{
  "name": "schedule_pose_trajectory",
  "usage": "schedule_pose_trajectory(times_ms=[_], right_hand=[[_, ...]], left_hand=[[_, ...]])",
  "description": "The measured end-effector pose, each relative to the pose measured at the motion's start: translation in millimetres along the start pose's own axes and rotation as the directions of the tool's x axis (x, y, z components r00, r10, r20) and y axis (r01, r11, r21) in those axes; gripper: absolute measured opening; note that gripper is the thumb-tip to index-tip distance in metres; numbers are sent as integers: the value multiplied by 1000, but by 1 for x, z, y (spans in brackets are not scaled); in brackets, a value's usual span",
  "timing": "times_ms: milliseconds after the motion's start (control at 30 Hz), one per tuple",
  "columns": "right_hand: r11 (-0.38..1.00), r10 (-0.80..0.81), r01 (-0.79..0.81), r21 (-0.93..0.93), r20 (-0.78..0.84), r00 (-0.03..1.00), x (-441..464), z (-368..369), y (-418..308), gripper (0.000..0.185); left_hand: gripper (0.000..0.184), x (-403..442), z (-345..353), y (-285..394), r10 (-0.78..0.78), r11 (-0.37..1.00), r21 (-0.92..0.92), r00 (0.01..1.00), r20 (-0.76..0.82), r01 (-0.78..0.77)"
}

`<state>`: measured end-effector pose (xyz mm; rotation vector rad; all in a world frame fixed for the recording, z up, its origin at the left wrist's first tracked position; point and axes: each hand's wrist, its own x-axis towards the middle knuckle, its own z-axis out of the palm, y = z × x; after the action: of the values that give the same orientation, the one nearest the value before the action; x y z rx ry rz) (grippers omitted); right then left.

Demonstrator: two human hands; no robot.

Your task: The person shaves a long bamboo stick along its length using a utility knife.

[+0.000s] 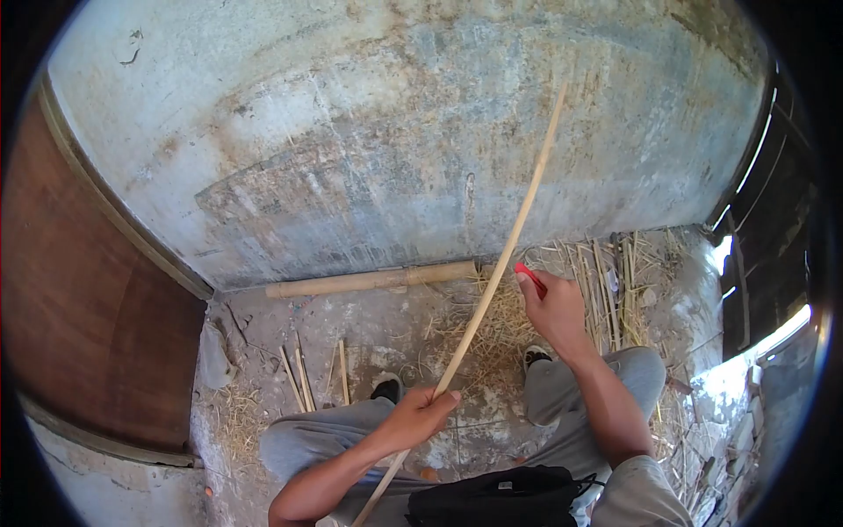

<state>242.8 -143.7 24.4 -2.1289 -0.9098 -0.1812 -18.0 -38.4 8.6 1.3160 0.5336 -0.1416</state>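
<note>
A long, thin pale strip, which looks like bamboo, slants from the bottom centre up to the right, in front of the wall. My left hand is closed round its lower part, over my left knee. To the right of the strip, my right hand is closed on a small red object, its red end showing beyond the thumb. The red object is close to the strip; whether they touch cannot be told. A black bag rests at my waist.
A thick bamboo pole lies along the foot of the stained wall. Long strips and shavings cover the floor at right. Short sticks are at left, near a brown panel. A plastic bag lies beside it.
</note>
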Motion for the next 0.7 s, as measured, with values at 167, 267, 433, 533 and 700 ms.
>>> schedule_pose_trajectory(times_ms=[167,267,433,533,700], right_hand=[[943,94,-119,310,92,991,-13,-4,-8,29],[901,-6,-93,425,225,974,-23,-5,-19,29],[918,-206,21,396,430,879,-45,4,-38,28],[918,-266,117,379,369,891,-49,15,-33,25],[958,-230,187,219,189,955,-36,7,-29,26]], left_hand=[[40,7,-2,-3,116,972,222,978,-172,-76],[39,9,-1,-7,178,939,328,965,-194,-108],[37,14,-2,-8,157,927,368,963,-219,-68],[37,14,1,-7,156,910,413,958,-241,-45],[39,8,10,-11,158,894,446,962,-221,-45]])
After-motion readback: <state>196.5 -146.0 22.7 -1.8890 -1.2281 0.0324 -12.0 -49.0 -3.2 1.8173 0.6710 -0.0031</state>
